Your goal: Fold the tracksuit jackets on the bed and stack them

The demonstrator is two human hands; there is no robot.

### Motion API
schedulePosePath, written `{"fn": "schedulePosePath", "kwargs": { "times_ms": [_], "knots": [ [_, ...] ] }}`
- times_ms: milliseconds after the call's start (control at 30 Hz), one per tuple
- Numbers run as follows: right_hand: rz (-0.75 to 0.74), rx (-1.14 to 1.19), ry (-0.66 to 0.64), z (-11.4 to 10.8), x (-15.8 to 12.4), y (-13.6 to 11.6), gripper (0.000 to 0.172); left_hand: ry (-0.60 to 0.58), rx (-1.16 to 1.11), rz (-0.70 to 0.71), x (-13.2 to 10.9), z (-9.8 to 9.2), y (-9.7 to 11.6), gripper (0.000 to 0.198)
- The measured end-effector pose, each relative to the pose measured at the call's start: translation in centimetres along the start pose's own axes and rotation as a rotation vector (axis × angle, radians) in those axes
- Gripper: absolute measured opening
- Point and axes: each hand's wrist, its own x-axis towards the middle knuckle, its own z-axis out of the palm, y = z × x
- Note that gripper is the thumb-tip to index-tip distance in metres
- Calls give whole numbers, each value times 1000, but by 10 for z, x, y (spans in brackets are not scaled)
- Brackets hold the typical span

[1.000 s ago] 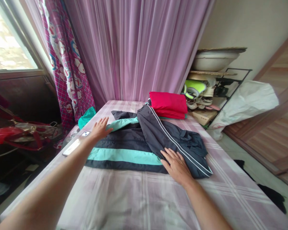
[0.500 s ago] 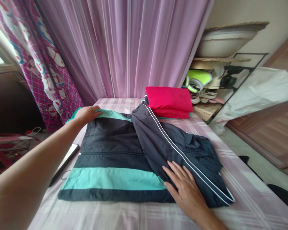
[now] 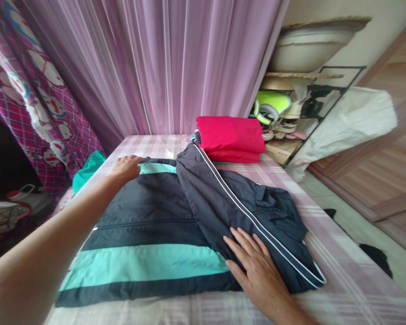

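A dark jacket [image 3: 149, 203] with turquoise bands lies spread on the checked cloth of the table [image 3: 209, 311]. Its sleeve [image 3: 209, 189], edged with white piping, is laid slantwise over the right part of the body. My left hand [image 3: 126, 168] has its fingers closed on the jacket's far left edge; the fingertips are partly hidden. On the lower part of the sleeve my right hand [image 3: 253, 266] rests flat, fingers apart, holding nothing. A folded red garment [image 3: 230, 137] sits on a pile behind the jacket.
Purple curtains [image 3: 155, 67] hang behind the table. A teal cloth [image 3: 88, 170] lies at the table's left edge. A rack with shoes [image 3: 284, 128] and a basin [image 3: 313, 52] stands at the back right, beside a white bag [image 3: 352, 122].
The jacket's left part is pulled out flatter and its far edge turned, showing dark fabric beyond the turquoise band. The teal cloth is now more visible. The view has shifted slightly.
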Motion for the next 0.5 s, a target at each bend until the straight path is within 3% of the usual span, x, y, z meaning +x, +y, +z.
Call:
{"fn": "schedulePosePath", "kwargs": {
  "times_ms": [167,267,500],
  "knots": [
    [23,29,-23,-2,2,-2,44,-57,39,48,16,-3,49,55],
    [43,38,-54,-4,3,-4,44,-95,80,7,19,-2,66,40],
    [83,81,-110,-9,7,-7,45,72,109,-137,15,12,86,30]
  ]
}}
